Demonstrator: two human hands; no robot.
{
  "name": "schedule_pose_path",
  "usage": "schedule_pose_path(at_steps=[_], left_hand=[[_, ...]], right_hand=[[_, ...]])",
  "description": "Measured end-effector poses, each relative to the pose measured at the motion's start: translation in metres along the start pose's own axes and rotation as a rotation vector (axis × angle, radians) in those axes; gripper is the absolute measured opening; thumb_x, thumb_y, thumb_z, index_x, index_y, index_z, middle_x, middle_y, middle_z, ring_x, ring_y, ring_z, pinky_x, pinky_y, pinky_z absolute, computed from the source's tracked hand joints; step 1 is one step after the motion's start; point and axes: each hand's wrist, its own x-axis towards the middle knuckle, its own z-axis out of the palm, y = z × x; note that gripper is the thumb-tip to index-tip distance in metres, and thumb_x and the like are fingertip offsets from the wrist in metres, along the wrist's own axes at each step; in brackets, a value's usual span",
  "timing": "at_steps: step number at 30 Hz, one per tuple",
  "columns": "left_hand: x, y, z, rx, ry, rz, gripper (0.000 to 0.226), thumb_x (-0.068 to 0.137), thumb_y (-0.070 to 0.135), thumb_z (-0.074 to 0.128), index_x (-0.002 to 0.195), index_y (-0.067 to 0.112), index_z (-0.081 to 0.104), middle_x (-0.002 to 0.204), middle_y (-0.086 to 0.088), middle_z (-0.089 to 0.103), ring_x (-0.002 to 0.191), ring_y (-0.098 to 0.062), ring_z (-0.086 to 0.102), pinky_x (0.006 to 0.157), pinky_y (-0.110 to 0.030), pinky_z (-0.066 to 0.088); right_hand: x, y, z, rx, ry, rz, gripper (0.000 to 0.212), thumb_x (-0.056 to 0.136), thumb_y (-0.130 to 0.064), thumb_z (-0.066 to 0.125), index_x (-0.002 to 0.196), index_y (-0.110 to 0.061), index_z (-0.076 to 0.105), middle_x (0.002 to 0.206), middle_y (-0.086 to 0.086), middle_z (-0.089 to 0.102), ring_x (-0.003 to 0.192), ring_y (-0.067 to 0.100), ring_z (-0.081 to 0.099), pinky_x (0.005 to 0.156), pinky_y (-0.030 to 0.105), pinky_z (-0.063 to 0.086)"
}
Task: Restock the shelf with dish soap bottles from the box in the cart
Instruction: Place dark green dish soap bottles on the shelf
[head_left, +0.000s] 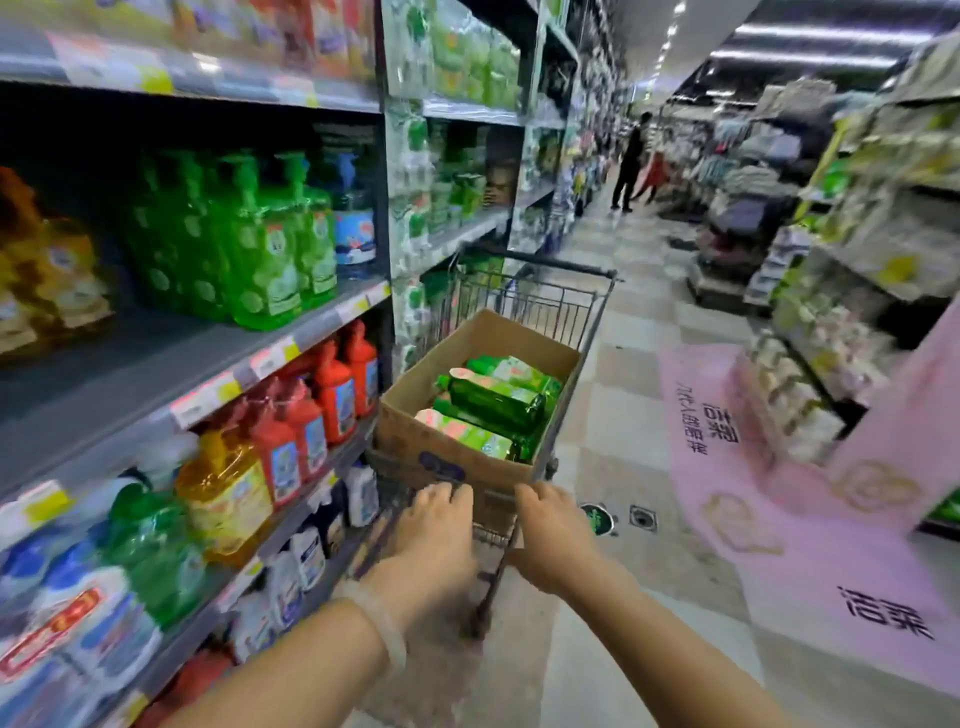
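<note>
While the cart (524, 332) is gripped at its near handle, it is being lined up beside the shelf (171, 364).

Green shelf bottles (249, 244) mark the target; left hand (441, 525) and right hand (545, 530) are curled round the handle, and the box (415, 415) of dish soap bottles (493, 400) is best parked close before unloading.

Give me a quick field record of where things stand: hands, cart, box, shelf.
left hand: fingers curled over the cart's near rail
right hand: also gripping the near rail
cart: wire cart in the aisle, beside the shelving on the left
box: open cardboard box sitting in the cart
box contents: green dish soap bottles lying flat, none taken out yet
shelf: green pump bottles upright at the back right, bare space in front and to the left
</note>
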Motion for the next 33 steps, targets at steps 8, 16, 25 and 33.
schedule_pose_path(at_steps=[8, 16, 25, 33], left_hand=[[0.187, -0.001, -0.033, 0.006, 0.005, 0.003, 0.072, 0.08, 0.034, 0.067, 0.137, 0.015, 0.028, 0.146, -0.009, 0.029, 0.136, -0.029, 0.025, 0.107, -0.04, 0.03], [0.299, -0.014, -0.017, 0.024, -0.071, -0.092, 0.065, 0.082, 0.028, 0.065, 0.135, 0.015, 0.031, 0.144, -0.008, 0.031, 0.135, -0.027, 0.027, 0.104, -0.039, 0.033], [0.398, -0.017, 0.04, -0.142, -0.27, -0.386, 0.069, 0.081, 0.033, 0.066, 0.137, 0.013, 0.03, 0.14, -0.009, 0.033, 0.13, -0.029, 0.035, 0.105, -0.039, 0.036], [0.452, 0.002, 0.069, -0.562, -0.428, -0.689, 0.091, 0.075, 0.049, 0.07, 0.142, 0.009, 0.023, 0.146, -0.011, 0.031, 0.134, -0.026, 0.034, 0.108, -0.035, 0.034]], right_hand=[[0.185, 0.056, -0.039, -0.055, -0.033, 0.001, 0.06, 0.083, -0.031, 0.064, 0.133, -0.011, 0.037, 0.132, 0.011, 0.043, 0.126, 0.031, 0.039, 0.102, 0.041, 0.036], [0.318, 0.103, -0.031, -0.053, -0.146, -0.024, 0.067, 0.081, -0.036, 0.066, 0.136, -0.014, 0.034, 0.138, 0.011, 0.04, 0.129, 0.03, 0.037, 0.103, 0.042, 0.037], [0.481, 0.152, 0.003, -0.065, -0.425, -0.21, 0.073, 0.085, -0.042, 0.063, 0.14, -0.01, 0.028, 0.141, 0.016, 0.037, 0.128, 0.034, 0.039, 0.104, 0.04, 0.038], [0.56, 0.183, 0.043, 0.101, -0.786, -0.358, 0.086, 0.082, -0.047, 0.066, 0.146, -0.011, 0.02, 0.15, 0.011, 0.03, 0.133, 0.027, 0.039, 0.104, 0.033, 0.039]])
